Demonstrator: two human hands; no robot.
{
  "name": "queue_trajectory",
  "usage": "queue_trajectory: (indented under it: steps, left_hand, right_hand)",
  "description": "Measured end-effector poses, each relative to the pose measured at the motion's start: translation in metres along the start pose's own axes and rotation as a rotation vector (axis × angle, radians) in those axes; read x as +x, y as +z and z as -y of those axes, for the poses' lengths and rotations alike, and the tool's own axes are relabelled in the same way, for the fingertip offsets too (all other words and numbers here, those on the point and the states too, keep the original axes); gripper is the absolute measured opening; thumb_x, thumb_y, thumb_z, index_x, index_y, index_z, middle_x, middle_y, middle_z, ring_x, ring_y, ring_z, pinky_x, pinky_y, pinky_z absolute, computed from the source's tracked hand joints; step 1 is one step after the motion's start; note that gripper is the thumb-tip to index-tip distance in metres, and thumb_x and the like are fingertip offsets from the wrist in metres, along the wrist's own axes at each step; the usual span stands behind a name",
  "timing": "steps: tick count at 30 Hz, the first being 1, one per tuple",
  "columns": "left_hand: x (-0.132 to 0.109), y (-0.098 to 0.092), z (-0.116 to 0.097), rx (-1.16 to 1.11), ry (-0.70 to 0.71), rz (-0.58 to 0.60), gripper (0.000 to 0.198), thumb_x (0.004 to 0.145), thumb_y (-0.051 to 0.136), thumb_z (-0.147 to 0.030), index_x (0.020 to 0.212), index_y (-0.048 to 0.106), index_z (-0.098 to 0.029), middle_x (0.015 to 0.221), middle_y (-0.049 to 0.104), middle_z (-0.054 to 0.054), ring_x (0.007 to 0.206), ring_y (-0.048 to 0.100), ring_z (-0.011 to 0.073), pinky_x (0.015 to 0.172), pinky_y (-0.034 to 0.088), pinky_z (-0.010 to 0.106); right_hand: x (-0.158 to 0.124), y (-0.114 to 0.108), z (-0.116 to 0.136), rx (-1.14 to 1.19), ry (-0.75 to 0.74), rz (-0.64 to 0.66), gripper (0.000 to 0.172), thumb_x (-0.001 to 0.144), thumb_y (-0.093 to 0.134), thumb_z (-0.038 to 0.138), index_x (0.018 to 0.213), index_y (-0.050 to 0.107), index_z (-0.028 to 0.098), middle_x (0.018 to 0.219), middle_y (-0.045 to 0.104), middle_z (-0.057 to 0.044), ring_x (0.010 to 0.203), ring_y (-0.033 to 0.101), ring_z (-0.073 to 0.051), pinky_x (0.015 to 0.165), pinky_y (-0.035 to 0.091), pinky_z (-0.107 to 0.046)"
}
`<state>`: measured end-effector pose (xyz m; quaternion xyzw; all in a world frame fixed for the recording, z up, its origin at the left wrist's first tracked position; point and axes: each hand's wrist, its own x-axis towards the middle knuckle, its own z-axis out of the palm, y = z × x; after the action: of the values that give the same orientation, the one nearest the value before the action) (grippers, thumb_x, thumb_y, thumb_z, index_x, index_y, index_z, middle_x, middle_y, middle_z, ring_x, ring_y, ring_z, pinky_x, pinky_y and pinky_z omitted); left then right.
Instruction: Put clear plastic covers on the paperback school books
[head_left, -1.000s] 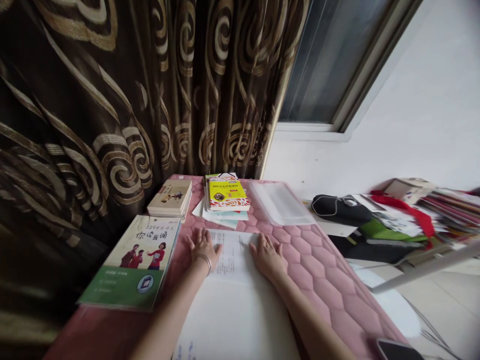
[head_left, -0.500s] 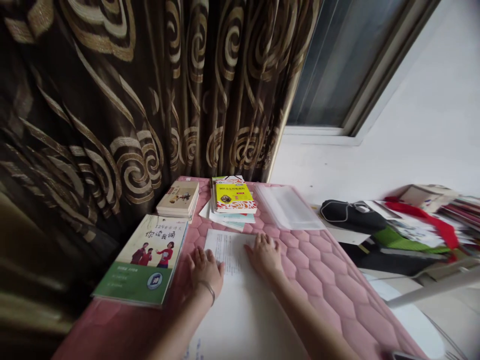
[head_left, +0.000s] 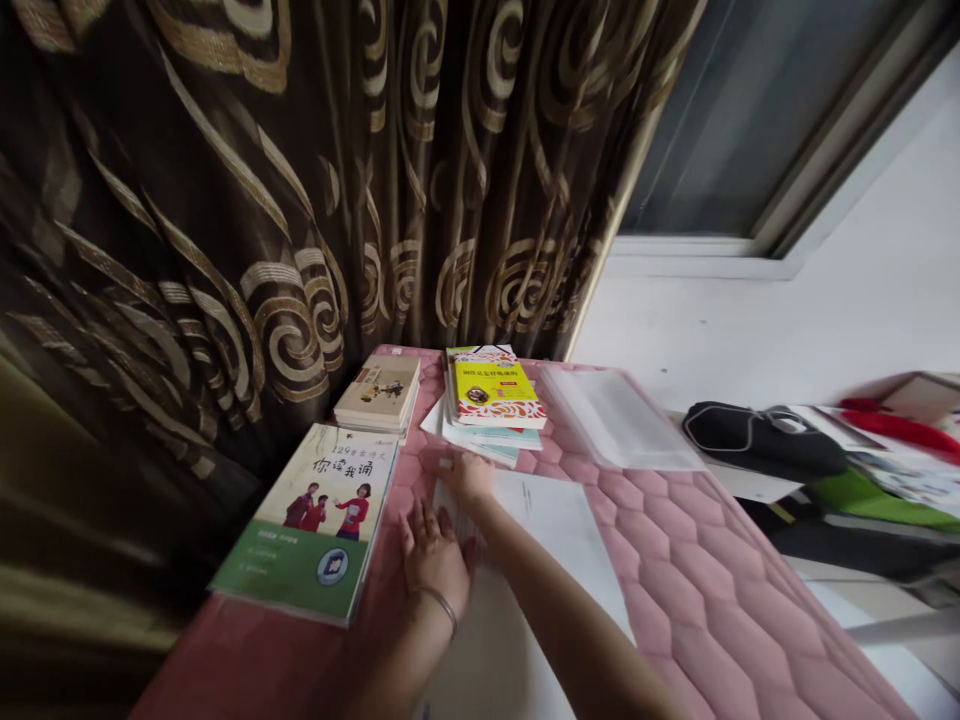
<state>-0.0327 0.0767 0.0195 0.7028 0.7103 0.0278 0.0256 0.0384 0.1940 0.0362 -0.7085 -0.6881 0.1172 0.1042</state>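
A white sheet of paper (head_left: 559, 520), faint print near its top, lies lengthwise on the pink padded tabletop (head_left: 675, 560). My left hand (head_left: 439, 560), with a bangle at the wrist, lies flat along the paper's left edge, fingers stretched forward. My right hand (head_left: 472, 482) crosses over the paper to its top left corner. Its fingers are bent together there, closed at the paper's edge; the fingertips are partly hidden. Left of my hands is a green and cream book (head_left: 300, 530) with cartoon people on its cover.
Beyond the paper stands a pile topped by a yellow book (head_left: 495, 385), with loose papers under it. A stack of tan books (head_left: 379, 390) is at the back left. Clear plastic sleeves (head_left: 622, 415) lie at the back right. A black case (head_left: 761, 438) sits beyond the table's right edge.
My right hand has moved from the paper's right side across to its top left corner, and its fingers have closed. More of the sheet's right side shows. The view has shifted slightly right.
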Motion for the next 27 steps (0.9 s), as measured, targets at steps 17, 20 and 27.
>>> queue_trajectory:
  steps: [17, 20, 27]
  left_hand:
    - [0.002, -0.001, 0.0, -0.021, 0.013, 0.011, 0.063, 0.091, 0.035, -0.046, 0.139, 0.044, -0.006, 0.144, 0.042, 0.022, 0.138, 0.032, 0.0342, 0.115, 0.014, 0.054]
    - [0.001, -0.005, -0.001, -0.02, 0.017, 0.02, 0.062, 0.09, 0.037, -0.045, 0.138, 0.047, -0.007, 0.145, 0.04, 0.022, 0.138, 0.031, 0.0344, 0.115, 0.011, 0.055]
    - [-0.002, -0.003, -0.001, -0.014, 0.008, -0.01, 0.061, 0.091, 0.035, -0.047, 0.137, 0.049, -0.009, 0.143, 0.044, 0.02, 0.138, 0.032, 0.0332, 0.116, 0.009, 0.055]
  right_hand:
    - [-0.032, 0.004, -0.014, -0.018, -0.087, 0.024, 0.041, 0.079, 0.061, 0.054, 0.09, 0.072, 0.017, 0.095, 0.073, -0.012, 0.088, 0.068, -0.024, 0.083, 0.042, -0.032]
    - [-0.021, 0.004, -0.012, -0.03, -0.076, 0.021, 0.043, 0.079, 0.061, 0.055, 0.092, 0.073, 0.015, 0.094, 0.073, -0.015, 0.088, 0.068, -0.026, 0.084, 0.042, -0.033]
    - [0.02, 0.005, -0.002, -0.059, -0.022, 0.0, 0.038, 0.088, 0.048, 0.04, 0.103, 0.07, 0.013, 0.097, 0.072, -0.018, 0.091, 0.068, -0.028, 0.085, 0.043, -0.038]
